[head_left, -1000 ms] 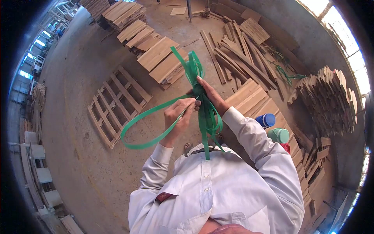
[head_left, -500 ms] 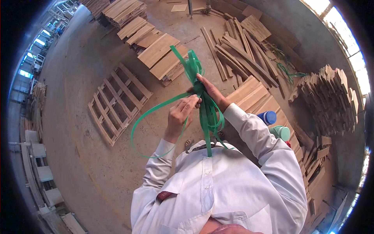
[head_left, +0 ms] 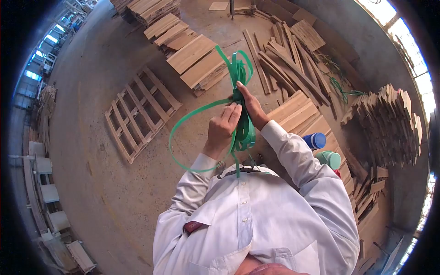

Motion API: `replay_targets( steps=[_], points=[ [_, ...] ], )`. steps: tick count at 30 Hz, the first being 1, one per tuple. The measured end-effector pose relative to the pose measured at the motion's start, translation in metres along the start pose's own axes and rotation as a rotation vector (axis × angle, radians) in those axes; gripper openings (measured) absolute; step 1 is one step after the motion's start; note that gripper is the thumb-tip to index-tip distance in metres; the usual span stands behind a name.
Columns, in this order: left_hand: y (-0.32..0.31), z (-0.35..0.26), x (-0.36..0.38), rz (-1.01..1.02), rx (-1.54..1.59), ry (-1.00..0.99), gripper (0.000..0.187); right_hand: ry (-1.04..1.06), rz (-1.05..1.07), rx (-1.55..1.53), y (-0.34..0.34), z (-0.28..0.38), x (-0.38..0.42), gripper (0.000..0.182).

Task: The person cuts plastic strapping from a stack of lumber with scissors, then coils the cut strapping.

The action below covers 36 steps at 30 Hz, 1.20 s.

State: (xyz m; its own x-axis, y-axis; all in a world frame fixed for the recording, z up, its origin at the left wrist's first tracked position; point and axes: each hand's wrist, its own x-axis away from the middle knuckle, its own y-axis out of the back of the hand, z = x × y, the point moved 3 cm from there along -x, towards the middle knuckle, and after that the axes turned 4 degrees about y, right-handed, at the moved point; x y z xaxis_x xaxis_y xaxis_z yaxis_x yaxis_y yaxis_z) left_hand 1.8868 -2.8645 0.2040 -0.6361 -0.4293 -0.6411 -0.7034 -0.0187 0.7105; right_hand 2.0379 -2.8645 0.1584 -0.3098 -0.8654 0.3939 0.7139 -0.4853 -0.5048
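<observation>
A bundle of green plastic strapping [head_left: 246, 130] hangs in front of my chest, its loops gathered at the middle and fanning out above and below. My right hand [head_left: 253, 109] is closed around the gathered middle, thumb pointing up along it. Just beneath, my left hand [head_left: 223, 127] pinches the strap against the bundle with bent fingers. One loose length of strap arcs out to the left and curves back under my left wrist. Strap ends dangle near my waist. The fingers behind the bundle are partly hidden.
A slatted wooden pallet [head_left: 143, 114] lies on the floor to the left. Stacked boards [head_left: 192, 55] stand ahead, with loose planks [head_left: 293, 59] beyond. At right are more boards [head_left: 298, 112], a blue container [head_left: 314, 140], a green container [head_left: 328, 159] and a wood pile [head_left: 389, 123].
Both hands and the bundle have shifted slightly right in view. My left hand has turned more upright against the bundle, and the loose loop at left has swung right.
</observation>
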Motion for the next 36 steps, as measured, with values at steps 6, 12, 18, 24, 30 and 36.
replay_targets(
  steps=[6,12,18,24,30,36],
  points=[
    [-0.009,0.006,0.002,0.080,-0.025,0.058,0.040,0.056,0.030,0.026,-0.004,-0.005,0.006,0.051],
    [0.019,-0.020,-0.002,0.044,-0.034,0.001,0.039,0.041,0.056,0.015,0.002,0.013,0.007,0.056],
    [0.016,-0.024,0.006,0.003,-0.009,0.001,0.037,0.032,0.087,-0.019,-0.002,0.018,0.012,0.061],
    [0.019,0.003,0.006,0.014,-0.004,-0.030,0.036,0.055,0.181,-0.178,-0.005,0.015,0.005,0.063],
    [0.021,0.004,-0.012,-0.042,0.009,0.008,0.034,0.224,0.127,-0.197,-0.002,0.021,-0.005,0.057],
    [0.019,-0.004,-0.017,0.064,-0.002,0.018,0.028,0.123,0.168,-0.154,-0.002,0.026,-0.005,0.063]
  ],
)
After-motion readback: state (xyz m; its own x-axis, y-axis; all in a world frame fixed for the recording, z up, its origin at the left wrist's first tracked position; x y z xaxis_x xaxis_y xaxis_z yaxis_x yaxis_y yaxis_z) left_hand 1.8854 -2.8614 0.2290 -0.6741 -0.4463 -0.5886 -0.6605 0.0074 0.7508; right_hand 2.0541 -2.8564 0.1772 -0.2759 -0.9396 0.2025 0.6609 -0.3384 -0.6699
